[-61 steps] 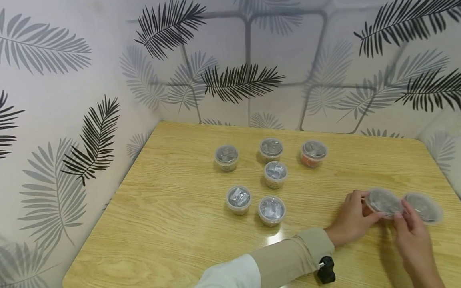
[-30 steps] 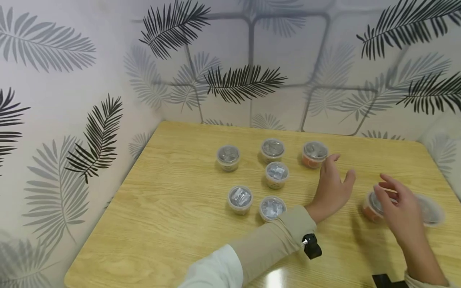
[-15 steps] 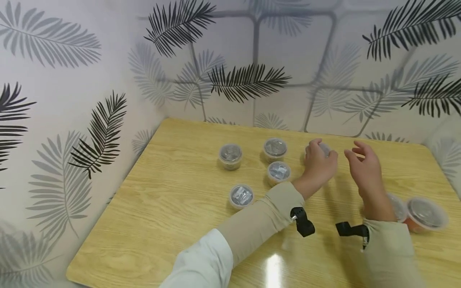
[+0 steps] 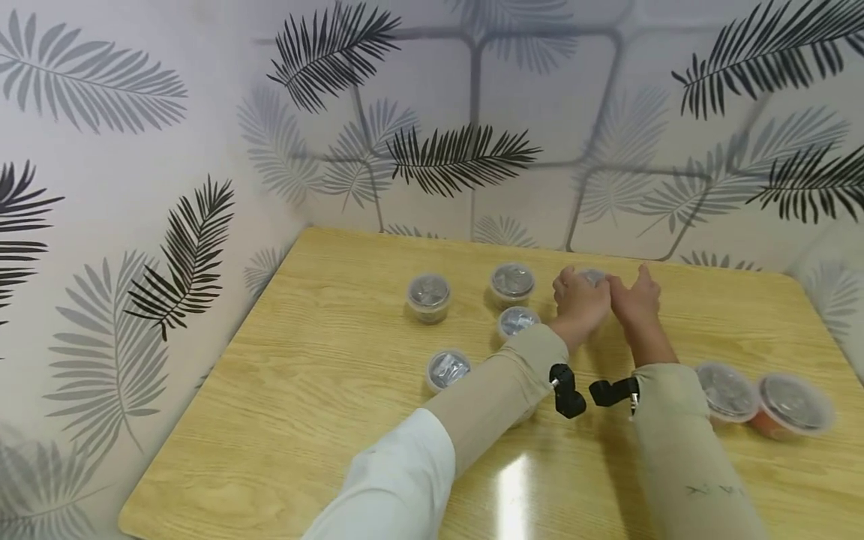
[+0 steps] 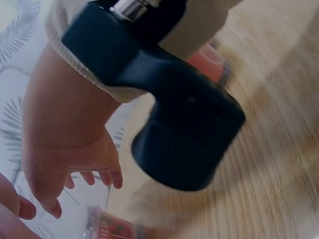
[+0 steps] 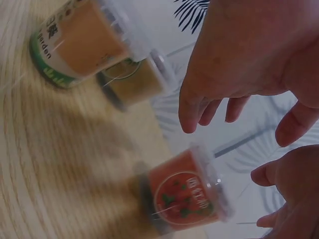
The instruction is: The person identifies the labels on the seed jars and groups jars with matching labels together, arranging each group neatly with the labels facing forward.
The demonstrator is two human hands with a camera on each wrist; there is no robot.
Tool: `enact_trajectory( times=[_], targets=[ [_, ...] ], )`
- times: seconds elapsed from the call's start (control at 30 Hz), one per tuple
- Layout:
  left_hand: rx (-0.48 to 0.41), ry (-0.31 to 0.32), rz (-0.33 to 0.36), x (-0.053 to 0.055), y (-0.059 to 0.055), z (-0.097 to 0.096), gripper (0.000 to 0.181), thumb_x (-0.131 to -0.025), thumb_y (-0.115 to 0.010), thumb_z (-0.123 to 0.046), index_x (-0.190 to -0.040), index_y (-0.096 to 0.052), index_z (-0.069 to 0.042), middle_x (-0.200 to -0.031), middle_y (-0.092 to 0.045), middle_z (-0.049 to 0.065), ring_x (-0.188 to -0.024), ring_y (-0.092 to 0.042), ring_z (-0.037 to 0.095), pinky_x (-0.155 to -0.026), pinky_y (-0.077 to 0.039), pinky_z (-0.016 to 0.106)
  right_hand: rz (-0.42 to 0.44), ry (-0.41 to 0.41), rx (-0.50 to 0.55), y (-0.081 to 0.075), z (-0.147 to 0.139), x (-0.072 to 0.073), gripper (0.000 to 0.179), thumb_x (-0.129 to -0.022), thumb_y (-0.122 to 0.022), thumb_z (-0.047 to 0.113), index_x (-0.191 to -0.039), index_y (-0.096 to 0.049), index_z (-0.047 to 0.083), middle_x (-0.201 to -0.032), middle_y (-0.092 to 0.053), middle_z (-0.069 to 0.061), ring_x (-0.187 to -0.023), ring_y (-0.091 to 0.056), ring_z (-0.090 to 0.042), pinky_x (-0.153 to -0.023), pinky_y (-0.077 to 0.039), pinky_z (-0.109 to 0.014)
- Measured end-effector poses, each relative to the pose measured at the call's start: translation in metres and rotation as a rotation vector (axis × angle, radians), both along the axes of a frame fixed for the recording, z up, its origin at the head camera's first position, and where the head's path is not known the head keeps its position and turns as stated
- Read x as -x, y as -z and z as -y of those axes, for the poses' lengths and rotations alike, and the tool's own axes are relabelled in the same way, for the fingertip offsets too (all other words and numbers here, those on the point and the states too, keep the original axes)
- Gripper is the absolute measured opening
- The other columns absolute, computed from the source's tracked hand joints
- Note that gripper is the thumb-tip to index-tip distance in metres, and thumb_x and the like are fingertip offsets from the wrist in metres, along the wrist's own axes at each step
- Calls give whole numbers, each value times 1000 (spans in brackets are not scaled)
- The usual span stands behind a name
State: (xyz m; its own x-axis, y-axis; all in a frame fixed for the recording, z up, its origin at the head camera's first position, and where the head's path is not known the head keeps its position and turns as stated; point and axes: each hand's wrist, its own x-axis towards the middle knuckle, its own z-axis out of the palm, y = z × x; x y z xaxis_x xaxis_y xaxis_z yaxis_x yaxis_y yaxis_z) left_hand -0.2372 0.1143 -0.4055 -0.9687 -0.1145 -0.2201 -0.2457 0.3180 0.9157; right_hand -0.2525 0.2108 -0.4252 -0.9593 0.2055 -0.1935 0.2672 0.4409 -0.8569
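A red-labelled plastic cup [image 4: 592,276] with a clear lid stands at the back of the table, partly covered by my hands. My left hand [image 4: 582,304] is at its left side with bent, spread fingers. From the right, my right hand [image 4: 637,304] reaches close to the lid, thumb towards the left thumb. In the right wrist view the cup [image 6: 184,191] stands upright, with a gap between it and the fingers of the left hand [image 6: 239,64]; the right hand [image 6: 294,194] is beside the lid. The left wrist view shows the right hand [image 5: 70,139] above the cup [image 5: 117,226].
Two lidded cups, one round-topped [image 4: 727,391] and one red [image 4: 795,405], stand at the right. Left of my hands are a back cup [image 4: 511,283], a half-hidden cup [image 4: 518,321], a far-left cup [image 4: 428,296] and a cup [image 4: 448,367] by my sleeve. A patterned wall rises behind the table [image 4: 304,360].
Both hands let go of a cup at the right, leaving it beside another. They moved left and back and now come together around the red-labelled cup at the back.
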Motion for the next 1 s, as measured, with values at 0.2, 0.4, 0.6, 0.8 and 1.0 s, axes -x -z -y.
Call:
enact_trajectory(
  times=[0.2, 0.4, 0.6, 0.8, 1.0],
  targets=[
    [79, -59, 62, 12, 20, -4, 52, -93, -50, -38, -136, -35, -13, -129, -38, 3, -119, -38, 20, -93, -38, 34, -15, -46, 123, 13, 4, 7, 72, -96, -30, 33, -146, 10, 1, -150, 11, -26, -136, 5, -40, -109, -7, -51],
    [11, -47, 91, 14, 31, -8, 53, -92, -50, -32, -137, -34, -9, -130, -41, 6, -120, -40, 17, -96, -36, 29, -49, -66, 175, 22, 6, 7, 70, -98, -32, 32, -147, 7, 1, -151, 3, -24, -137, 0, -37, -110, -7, -49],
    [-13, -45, 50, 16, 39, -9, 44, -93, -52, -28, -130, -39, -7, -122, -46, 7, -115, -43, 16, -93, -38, 28, -66, -63, 161, 28, 4, 6, 68, -99, -32, 33, -147, 2, 0, -151, -1, -23, -137, -3, -36, -110, -8, -48],
    [-30, 3, 5, 15, 42, -8, 37, -96, -50, -24, -129, -41, -7, -122, -47, 7, -114, -45, 16, -91, -40, 27, -35, -3, 182, 28, 4, 3, 60, -101, -23, 31, -148, -1, 0, -151, -5, -22, -137, -8, -34, -110, -14, -45],
    [138, 107, -109, 16, 39, -6, 36, -97, -48, -23, -131, -46, -9, -122, -50, 5, -116, -45, 18, -95, -37, 28, -43, 18, 291, 21, 3, -1, 55, -102, -13, 27, -147, 0, -3, -150, -10, -23, -136, -14, -32, -110, -18, -42]
  ],
)
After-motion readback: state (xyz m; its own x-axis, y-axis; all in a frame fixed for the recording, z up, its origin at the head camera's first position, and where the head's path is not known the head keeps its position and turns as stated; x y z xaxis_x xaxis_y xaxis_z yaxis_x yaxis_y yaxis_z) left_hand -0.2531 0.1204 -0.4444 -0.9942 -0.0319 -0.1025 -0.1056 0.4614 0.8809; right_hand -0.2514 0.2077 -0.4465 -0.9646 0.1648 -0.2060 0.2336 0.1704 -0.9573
